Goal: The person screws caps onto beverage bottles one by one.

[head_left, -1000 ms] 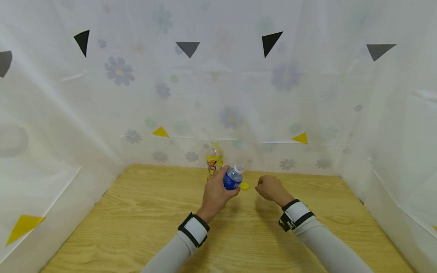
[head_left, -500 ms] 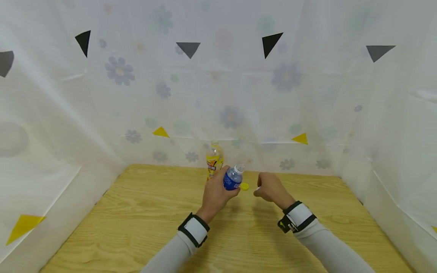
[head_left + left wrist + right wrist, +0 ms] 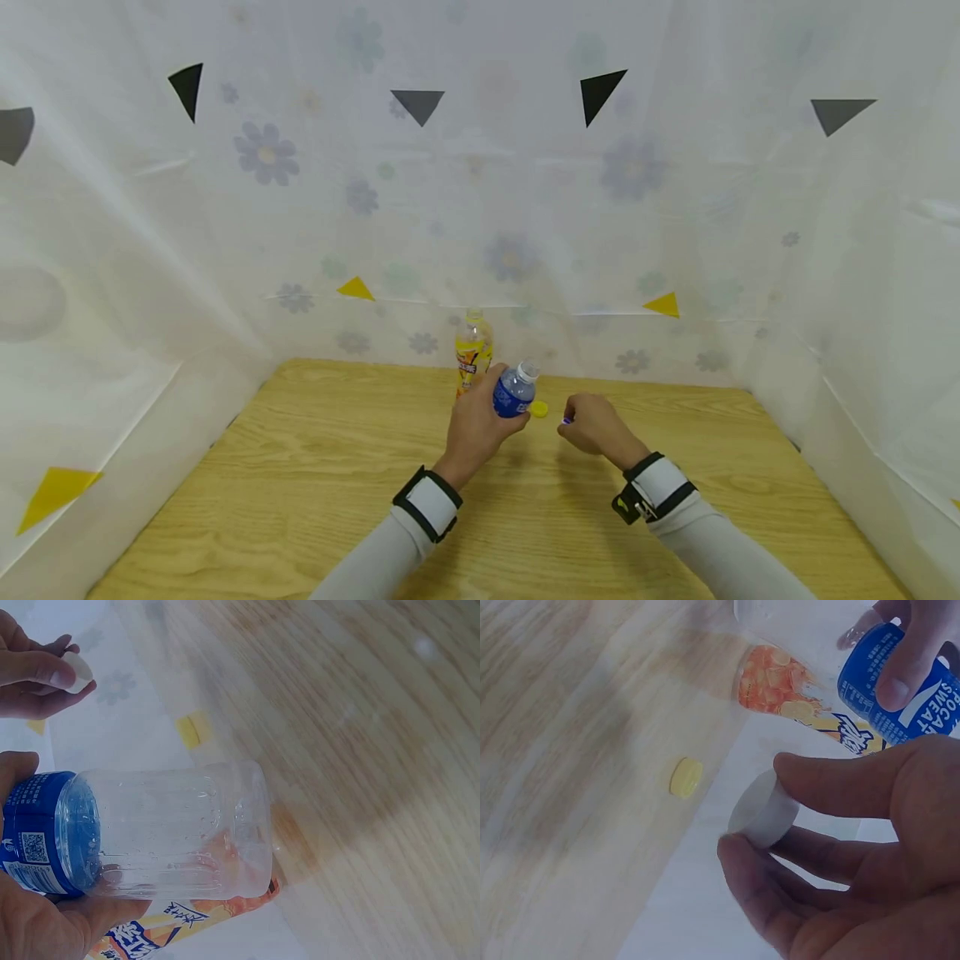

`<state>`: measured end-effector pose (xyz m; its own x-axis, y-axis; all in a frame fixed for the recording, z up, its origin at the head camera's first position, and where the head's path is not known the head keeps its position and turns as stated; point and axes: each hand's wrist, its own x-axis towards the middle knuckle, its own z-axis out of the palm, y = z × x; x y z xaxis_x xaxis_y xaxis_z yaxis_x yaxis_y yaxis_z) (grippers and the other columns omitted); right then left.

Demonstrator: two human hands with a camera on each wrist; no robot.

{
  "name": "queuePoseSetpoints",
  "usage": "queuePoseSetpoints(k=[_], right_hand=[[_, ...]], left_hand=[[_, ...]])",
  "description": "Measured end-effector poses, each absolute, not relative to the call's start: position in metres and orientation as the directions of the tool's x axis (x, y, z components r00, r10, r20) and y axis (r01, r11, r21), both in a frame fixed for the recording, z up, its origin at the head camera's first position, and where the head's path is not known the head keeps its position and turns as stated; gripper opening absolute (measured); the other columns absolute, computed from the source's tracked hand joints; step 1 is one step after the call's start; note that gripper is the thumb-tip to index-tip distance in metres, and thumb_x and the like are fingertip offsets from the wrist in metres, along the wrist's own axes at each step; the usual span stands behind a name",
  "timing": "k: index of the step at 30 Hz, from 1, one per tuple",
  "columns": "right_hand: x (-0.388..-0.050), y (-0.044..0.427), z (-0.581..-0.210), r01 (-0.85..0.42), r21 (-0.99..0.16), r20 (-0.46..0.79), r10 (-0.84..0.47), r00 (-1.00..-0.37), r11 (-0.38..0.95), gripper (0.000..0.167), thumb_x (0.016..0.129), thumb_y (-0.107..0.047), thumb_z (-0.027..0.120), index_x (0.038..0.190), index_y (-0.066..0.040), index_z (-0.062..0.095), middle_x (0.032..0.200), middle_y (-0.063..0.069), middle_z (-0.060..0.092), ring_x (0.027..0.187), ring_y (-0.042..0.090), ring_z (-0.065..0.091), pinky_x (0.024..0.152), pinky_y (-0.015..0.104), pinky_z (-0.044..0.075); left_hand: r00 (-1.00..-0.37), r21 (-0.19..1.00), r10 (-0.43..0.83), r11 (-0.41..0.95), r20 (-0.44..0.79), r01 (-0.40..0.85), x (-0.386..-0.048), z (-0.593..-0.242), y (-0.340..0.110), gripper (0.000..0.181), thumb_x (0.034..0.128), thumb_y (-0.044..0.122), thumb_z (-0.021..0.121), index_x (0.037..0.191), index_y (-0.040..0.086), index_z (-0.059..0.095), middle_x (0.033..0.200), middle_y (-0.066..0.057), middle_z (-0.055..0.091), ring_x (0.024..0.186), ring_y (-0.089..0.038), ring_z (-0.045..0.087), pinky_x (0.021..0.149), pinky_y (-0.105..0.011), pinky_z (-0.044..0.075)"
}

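My left hand (image 3: 474,433) grips a clear plastic bottle (image 3: 513,393) by its blue label, tilted slightly to the right above the table. Its neck is uncapped in the head view, and the left wrist view shows droplets inside the clear lower part. To the right, my right hand (image 3: 600,429) pinches a white bottle cap (image 3: 765,810) between thumb and fingers, apart from the bottle. A yellow bottle cap (image 3: 539,409) lies on the table between the hands. Behind the left hand stands a yellow-labelled drink bottle (image 3: 472,354), its lower part partly hidden; it seems uncapped.
The wood-grain table (image 3: 300,483) meets a pale flowered curtain (image 3: 510,192) at its back edge. Similar pale sheets rise along both sides. Black, grey and yellow triangles mark the curtain.
My right hand first turns a little, then drops slightly toward me, and the cap edge shows between its fingers. The left hand and its bottle stay nearly still.
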<state>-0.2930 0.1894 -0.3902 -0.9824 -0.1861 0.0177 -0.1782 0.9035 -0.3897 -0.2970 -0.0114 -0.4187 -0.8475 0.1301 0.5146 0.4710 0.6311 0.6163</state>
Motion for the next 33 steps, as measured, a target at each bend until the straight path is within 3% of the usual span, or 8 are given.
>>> queuePoseSetpoints(k=[8, 14, 22, 27, 33], right_hand=[[-0.292, 0.190, -0.392, -0.196, -0.411, 0.035, -0.199, -0.979, 0.890, 0.018, 0.090, -0.012, 0.070, 0.098, 0.004, 0.066, 0.087, 0.012, 0.066, 0.072, 0.020, 0.061, 0.064, 0.038, 0.052], [-0.294, 0.190, -0.376, -0.257, -0.461, 0.222, -0.170, -0.960, 0.849, 0.021, 0.091, -0.014, 0.071, 0.100, 0.004, 0.067, 0.085, 0.012, 0.066, 0.071, 0.020, 0.060, 0.064, 0.037, 0.051], [-0.290, 0.177, -0.334, -0.404, -0.517, 0.476, -0.139, -0.869, 0.755, 0.021, 0.095, -0.017, 0.069, 0.110, -0.002, 0.069, 0.091, 0.012, 0.069, 0.078, 0.024, 0.063, 0.068, 0.039, 0.052], [-0.286, 0.165, -0.320, -0.451, -0.529, 0.500, -0.166, -0.850, 0.719, 0.025, 0.096, -0.017, 0.069, 0.117, -0.002, 0.068, 0.099, 0.012, 0.070, 0.086, 0.027, 0.066, 0.076, 0.045, 0.056], [-0.283, 0.157, -0.320, -0.490, -0.512, 0.491, -0.227, -0.841, 0.705, 0.025, 0.094, -0.011, 0.071, 0.116, 0.000, 0.069, 0.098, 0.013, 0.070, 0.083, 0.026, 0.067, 0.073, 0.042, 0.057]], left_hand=[[-0.852, 0.619, 0.128, 0.634, 0.507, 0.463, -0.298, -0.419, -0.011, 0.073, 0.0771, 0.032, 0.089, 0.139, 0.022, 0.053, 0.121, -0.006, 0.064, 0.104, -0.023, 0.068, 0.084, -0.043, 0.058], [-0.840, 0.606, 0.135, 0.634, 0.526, 0.481, -0.296, -0.419, -0.011, 0.072, 0.0768, 0.031, 0.089, 0.138, 0.019, 0.054, 0.120, -0.007, 0.066, 0.103, -0.023, 0.069, 0.082, -0.042, 0.058], [-0.842, 0.612, 0.134, 0.628, 0.522, 0.480, -0.295, -0.417, -0.012, 0.072, 0.0770, 0.028, 0.089, 0.139, 0.017, 0.054, 0.119, -0.007, 0.066, 0.102, -0.024, 0.069, 0.082, -0.044, 0.058], [-0.845, 0.615, 0.129, 0.630, 0.519, 0.474, -0.296, -0.417, -0.012, 0.074, 0.0767, 0.028, 0.090, 0.140, 0.016, 0.054, 0.119, -0.009, 0.067, 0.103, -0.025, 0.069, 0.083, -0.045, 0.058], [-0.845, 0.616, 0.129, 0.628, 0.519, 0.475, -0.296, -0.417, -0.012, 0.074, 0.0767, 0.029, 0.090, 0.140, 0.016, 0.054, 0.120, -0.008, 0.067, 0.103, -0.024, 0.069, 0.085, -0.044, 0.058]])
